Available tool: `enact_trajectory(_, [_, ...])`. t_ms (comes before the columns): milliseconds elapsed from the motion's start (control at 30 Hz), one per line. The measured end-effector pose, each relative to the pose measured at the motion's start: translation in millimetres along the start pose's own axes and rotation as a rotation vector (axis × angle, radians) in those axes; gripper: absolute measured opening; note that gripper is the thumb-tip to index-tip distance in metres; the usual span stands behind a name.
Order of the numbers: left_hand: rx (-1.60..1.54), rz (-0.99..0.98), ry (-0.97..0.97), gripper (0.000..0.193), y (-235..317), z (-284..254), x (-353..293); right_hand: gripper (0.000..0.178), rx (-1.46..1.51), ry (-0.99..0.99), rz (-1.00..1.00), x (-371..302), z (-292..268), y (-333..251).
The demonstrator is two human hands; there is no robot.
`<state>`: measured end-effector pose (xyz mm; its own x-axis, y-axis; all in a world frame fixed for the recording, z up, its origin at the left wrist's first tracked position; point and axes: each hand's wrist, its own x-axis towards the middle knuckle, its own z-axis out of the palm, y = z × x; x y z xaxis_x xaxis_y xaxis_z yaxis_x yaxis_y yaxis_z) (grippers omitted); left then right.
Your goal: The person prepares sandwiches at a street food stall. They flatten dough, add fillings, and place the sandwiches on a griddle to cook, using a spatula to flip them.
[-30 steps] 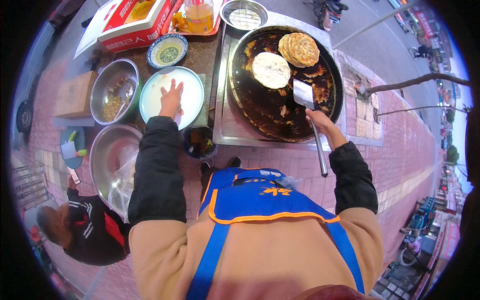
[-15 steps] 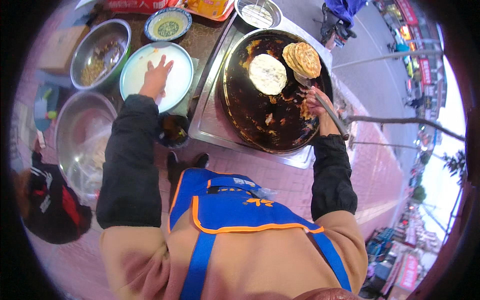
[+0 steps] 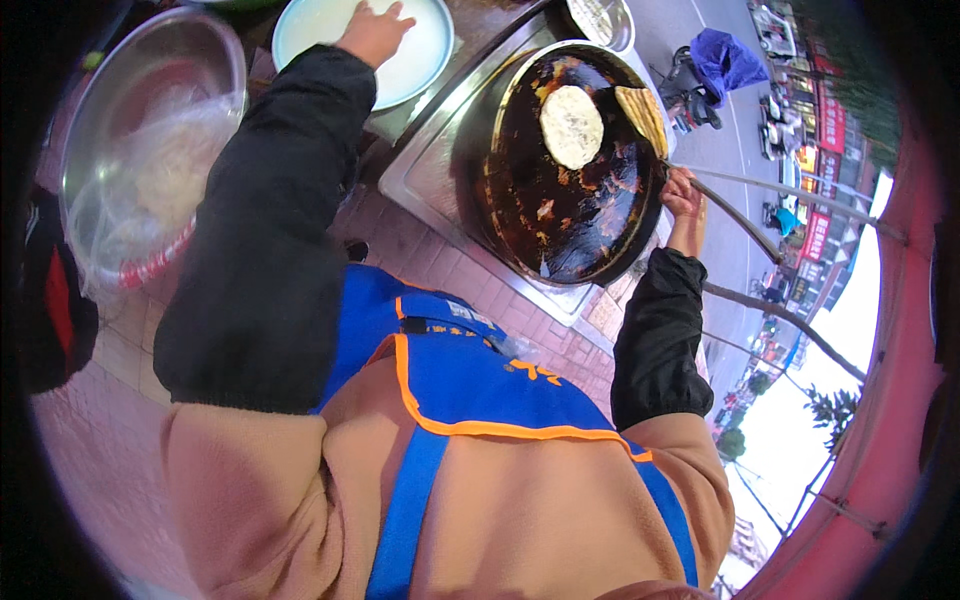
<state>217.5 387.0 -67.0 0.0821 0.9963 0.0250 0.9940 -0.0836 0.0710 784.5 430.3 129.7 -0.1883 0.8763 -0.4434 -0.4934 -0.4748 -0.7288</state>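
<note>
My right hand [image 3: 683,197] is closed round the long handle of a metal spatula [image 3: 738,215] at the right rim of a round black griddle pan [image 3: 560,225]. The spatula's blade is hard to make out. Beside it, a stack of browned flatbreads [image 3: 642,118] leans at the right rim, seen nearly edge-on. One pale flatbread [image 3: 572,127] lies flat in the upper middle of the oily pan. My left hand [image 3: 377,32] is over a white round tray [image 3: 425,75] with a pale blue rim, fingers spread and holding nothing.
The pan sits on a steel stove top [image 3: 425,175]. A steel bowl [image 3: 598,18] stands beyond it. At left is a large steel basin [image 3: 85,150] with pale dough [image 3: 175,180] under clear plastic. A street with parked vehicles lies to the right.
The whole view has shifted, with pan and tray now higher and farther right. The flatbread stack has gone from lying face-up to nearly edge-on. My left hand stays over the tray.
</note>
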Motion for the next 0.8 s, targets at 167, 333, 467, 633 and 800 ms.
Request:
enact_trajectory(167, [-0.016,0.020,0.187,0.036,0,22,11,0.020,0.368,0.183,0.121,34,-27,-27])
enact_trajectory(333, [-0.027,0.024,0.129,0.060,-2,21,13,0.014,0.116,0.022,0.068,15,-9,-9])
enact_trajectory(467, [0.026,0.002,0.048,0.084,0,4,6,0.006,-0.559,-0.133,-0.244,-34,-2,30])
enact_trajectory(633, [0.030,0.051,0.016,0.066,1,-19,0,0.019,-0.342,0.085,0.045,-47,-59,52])
enact_trajectory(800, [-0.045,0.059,-0.182,0.103,2,-35,0,0.034,-0.190,0.150,0.371,-97,-103,69])
